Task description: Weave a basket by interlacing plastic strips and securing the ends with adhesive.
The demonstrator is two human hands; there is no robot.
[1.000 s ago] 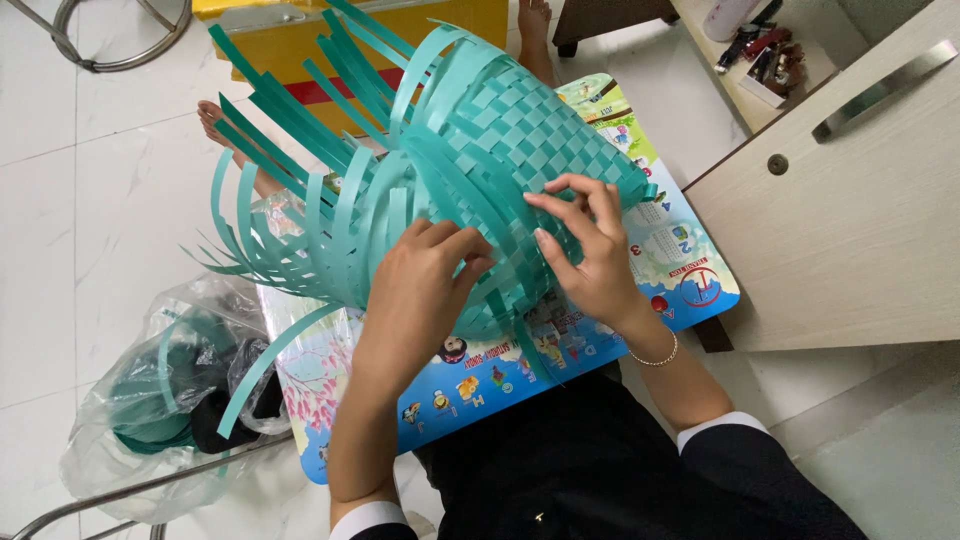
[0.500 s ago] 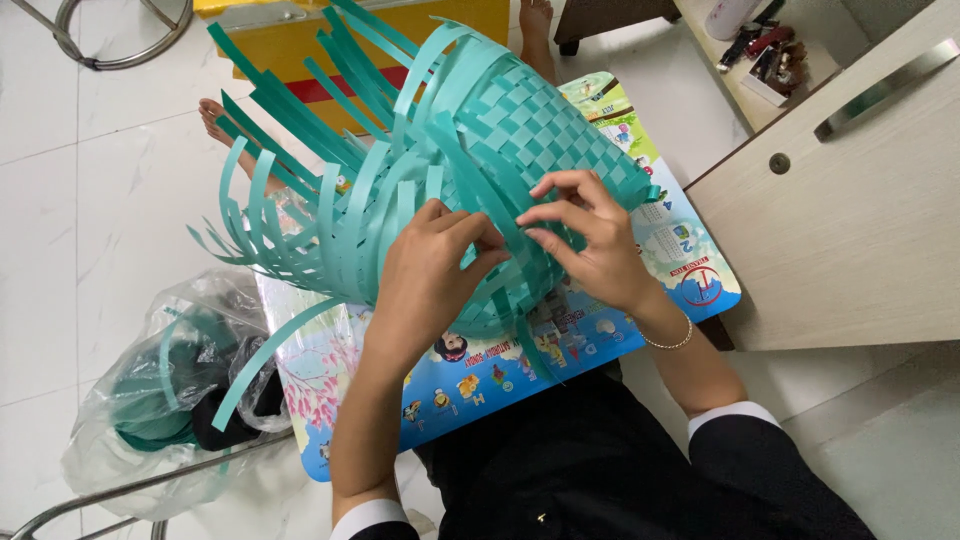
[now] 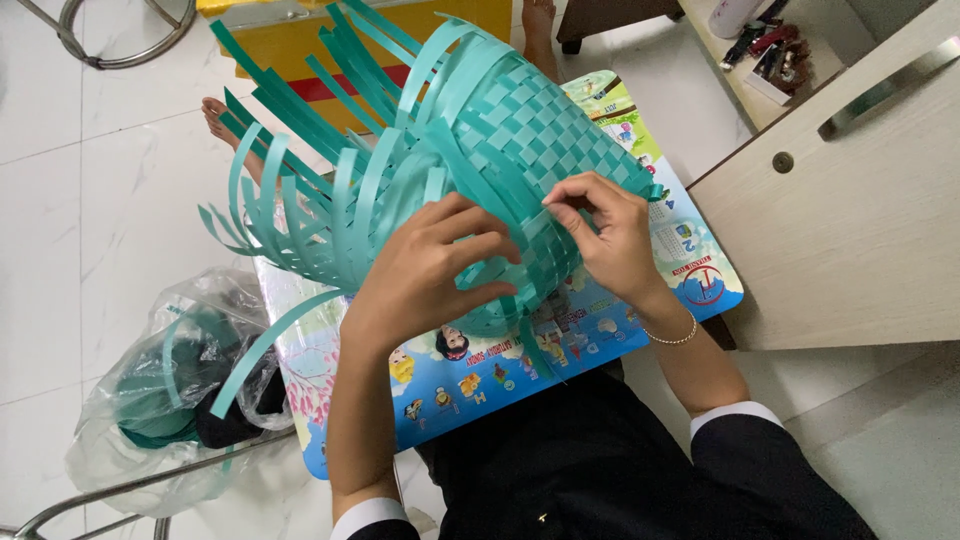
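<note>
A half-woven basket (image 3: 500, 130) of teal plastic strips lies on its side on a colourful picture board (image 3: 480, 370) across my lap. Loose strip ends (image 3: 290, 200) fan out to the left. My left hand (image 3: 425, 270) presses spread fingers against the woven wall and grips it. My right hand (image 3: 600, 235) pinches one teal strip at the basket's right side, thumb and forefinger closed on it.
A clear plastic bag (image 3: 160, 400) with rolled teal strips sits on the white tiled floor at the left. A yellow box (image 3: 290, 50) stands behind the basket. A wooden cabinet (image 3: 850, 230) is on the right, and another person's bare foot (image 3: 225, 125) shows at the left.
The basket has been turned and lifted a little. My right hand has shifted up to the basket's right side and pinches a strip; my left hand has spread its fingers.
</note>
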